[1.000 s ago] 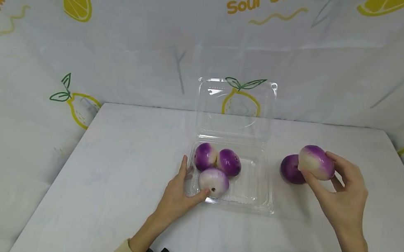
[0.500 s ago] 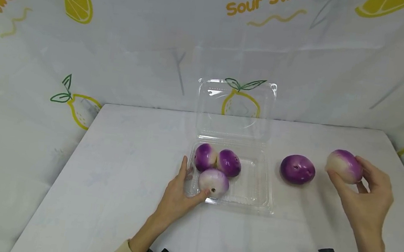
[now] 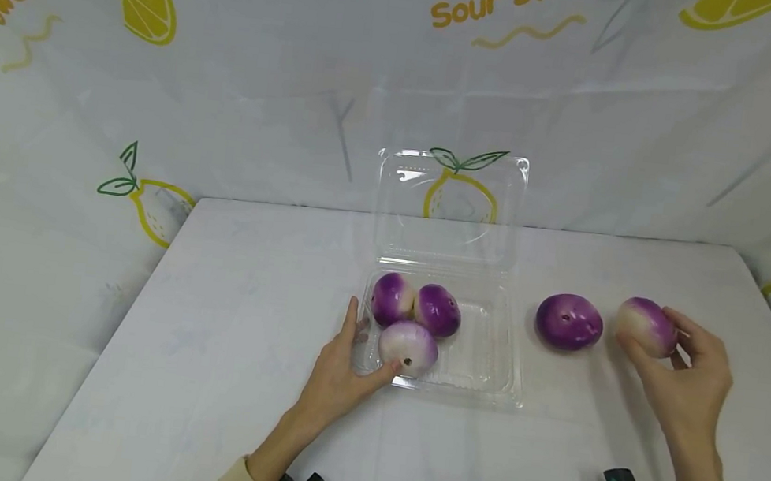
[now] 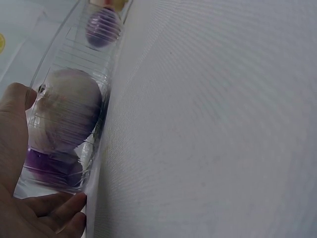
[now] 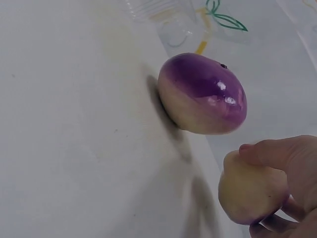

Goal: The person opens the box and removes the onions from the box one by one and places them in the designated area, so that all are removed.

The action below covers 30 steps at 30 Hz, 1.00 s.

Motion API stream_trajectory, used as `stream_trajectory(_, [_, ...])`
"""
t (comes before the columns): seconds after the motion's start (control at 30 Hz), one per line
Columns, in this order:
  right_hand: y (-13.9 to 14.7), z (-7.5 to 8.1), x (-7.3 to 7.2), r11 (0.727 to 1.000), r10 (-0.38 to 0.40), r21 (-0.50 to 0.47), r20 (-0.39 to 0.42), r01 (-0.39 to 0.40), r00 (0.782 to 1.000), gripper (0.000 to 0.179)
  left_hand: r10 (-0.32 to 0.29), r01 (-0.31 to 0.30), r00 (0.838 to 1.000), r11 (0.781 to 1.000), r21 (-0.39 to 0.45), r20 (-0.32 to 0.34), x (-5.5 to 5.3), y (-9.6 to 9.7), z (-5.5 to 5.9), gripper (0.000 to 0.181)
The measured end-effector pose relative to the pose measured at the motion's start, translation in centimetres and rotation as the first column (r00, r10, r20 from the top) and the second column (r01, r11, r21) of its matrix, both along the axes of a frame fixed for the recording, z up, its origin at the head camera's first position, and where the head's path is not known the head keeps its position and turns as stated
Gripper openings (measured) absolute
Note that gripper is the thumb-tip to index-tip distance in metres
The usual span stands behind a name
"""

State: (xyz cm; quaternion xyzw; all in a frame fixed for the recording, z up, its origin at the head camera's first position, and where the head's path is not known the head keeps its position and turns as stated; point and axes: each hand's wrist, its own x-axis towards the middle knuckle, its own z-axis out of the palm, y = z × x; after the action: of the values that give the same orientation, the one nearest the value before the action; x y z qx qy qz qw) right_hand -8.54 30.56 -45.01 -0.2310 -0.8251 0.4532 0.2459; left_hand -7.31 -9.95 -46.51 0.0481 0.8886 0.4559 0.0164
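In the head view my right hand [image 3: 691, 378] pinches a purple-and-white turnip [image 3: 647, 327] between thumb and fingers, above the right side of the table. The right wrist view shows the pale side of this held turnip [image 5: 250, 191]. Left of it, a darker purple turnip [image 3: 569, 322] lies on the table. My left hand [image 3: 339, 378] holds the front left corner of a clear plastic clamshell box [image 3: 479, 362], thumb at the front rim and fingers along the left side. Inside the box's left half sit two purple turnips [image 3: 438, 311] and a paler turnip [image 3: 409, 348] nearest the thumb.
The box's lid [image 3: 446, 239] stands raised at the back, near the table's far edge. A white cloth covers the table [image 3: 204, 331]. Behind it hangs a white sheet [image 3: 266, 100] with lemon prints.
My right hand carried its turnip rightward, away from the turnip on the table, then slightly back left and lower. The left hand and the box have stayed put.
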Motion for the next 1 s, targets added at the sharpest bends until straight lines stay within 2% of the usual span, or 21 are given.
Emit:
stream_trajectory(0.2, [0.23,-0.58,-0.11,1.0,0.028,0.007,0.045,-0.028,0.999,0.063,-0.006,0.006,1.0,1.0,-0.004,-0.011,-0.07,0.01,-0.03,0.117])
stream_trajectory(0.4, [0.19,-0.91,0.07,0.997,0.063,0.042,0.042,-0.065,0.997,0.064,-0.008,0.008,1.0,1.0,-0.006,-0.007,-0.07,0.04,-0.02,0.117])
stream_trajectory(0.5, [0.17,-0.84,0.27,0.995,0.074,0.059,0.043,-0.076,0.996,0.056,-0.005,0.005,1.0,1.0,-0.003,0.0,-0.01,0.03,0.01,0.117])
stream_trajectory(0.7, [0.22,-0.78,0.36,0.997,0.075,0.015,0.021,-0.075,0.997,0.044,-0.003,0.003,1.0,1.0,0.0,0.002,-0.05,-0.02,-0.02,0.118])
stream_trajectory(0.83, [0.49,-0.68,0.3,0.996,0.089,0.009,0.1,-0.09,0.991,0.052,-0.003,0.003,1.0,1.0,0.0,-0.003,-0.06,-0.03,-0.06,0.117])
stream_trajectory(1.0, [0.88,-0.62,0.47,0.981,0.184,0.017,0.232,-0.193,0.955,0.071,-0.002,0.002,1.0,1.0,-0.001,0.005,-0.08,-0.01,-0.1,0.117])
